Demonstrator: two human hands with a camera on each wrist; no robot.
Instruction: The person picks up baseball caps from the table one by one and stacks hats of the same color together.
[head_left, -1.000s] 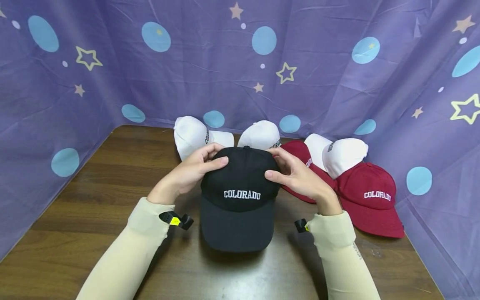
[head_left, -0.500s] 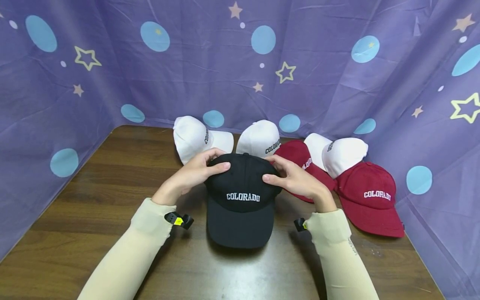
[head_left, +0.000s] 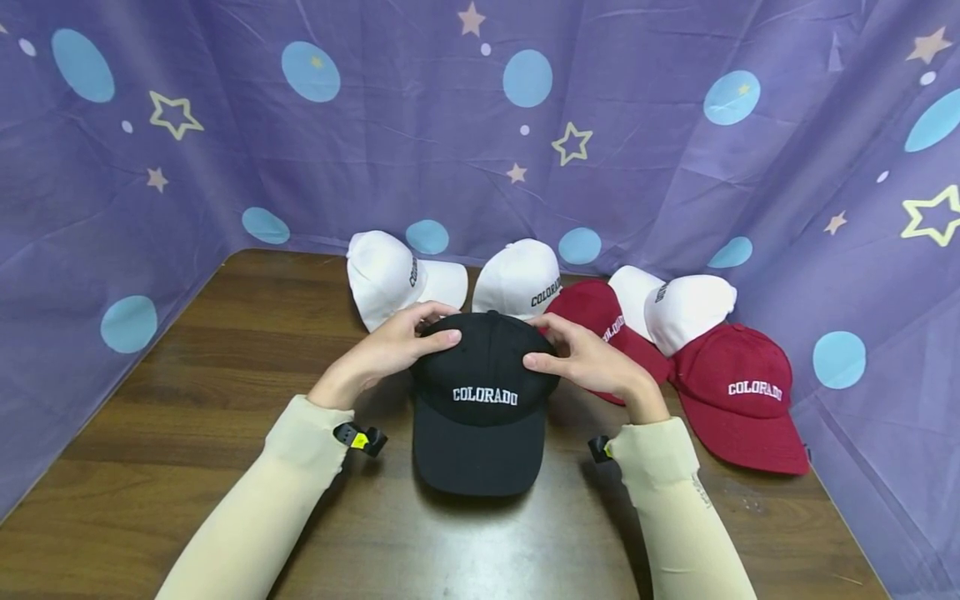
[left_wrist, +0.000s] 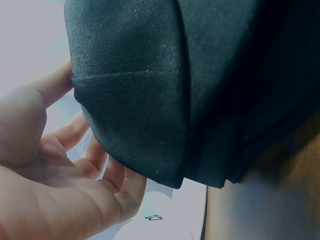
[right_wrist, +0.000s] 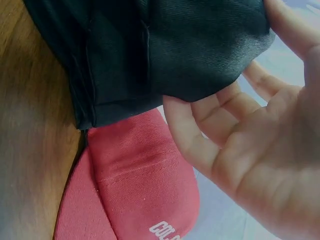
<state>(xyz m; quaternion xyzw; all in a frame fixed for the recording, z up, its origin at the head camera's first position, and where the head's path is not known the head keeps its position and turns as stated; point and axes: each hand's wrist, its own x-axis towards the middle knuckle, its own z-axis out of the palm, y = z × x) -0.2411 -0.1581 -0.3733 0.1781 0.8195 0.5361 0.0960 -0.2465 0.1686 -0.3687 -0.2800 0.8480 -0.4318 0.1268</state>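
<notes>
A black baseball cap (head_left: pixel 480 433) with white COLORADO lettering faces forward at the middle of the table, its brim toward me. My left hand (head_left: pixel 386 346) grips the crown's left side, thumb in front and fingers behind. On the crown's right side my right hand (head_left: pixel 592 358) holds it the same way. In the left wrist view the left hand (left_wrist: pixel 65 165) curls around the cap's dark side (left_wrist: pixel 130 100). The right wrist view has the right hand's fingertips partly hidden behind the black cloth (right_wrist: pixel 200 50), with a red cap (right_wrist: pixel 145 175) below it.
Two white caps (head_left: pixel 378 279) (head_left: pixel 517 275) stand along the back of the wooden table (head_left: pixel 187 400). Right of the black cap are a red cap (head_left: pixel 592 308), a white cap (head_left: pixel 686 312) and another red cap (head_left: pixel 738 375). A purple star-patterned curtain (head_left: pixel 420 150) encloses the back and sides.
Both hands and the black cap have come down and slightly back toward the table over the last second, most of it in the first half. The other caps stay put.
</notes>
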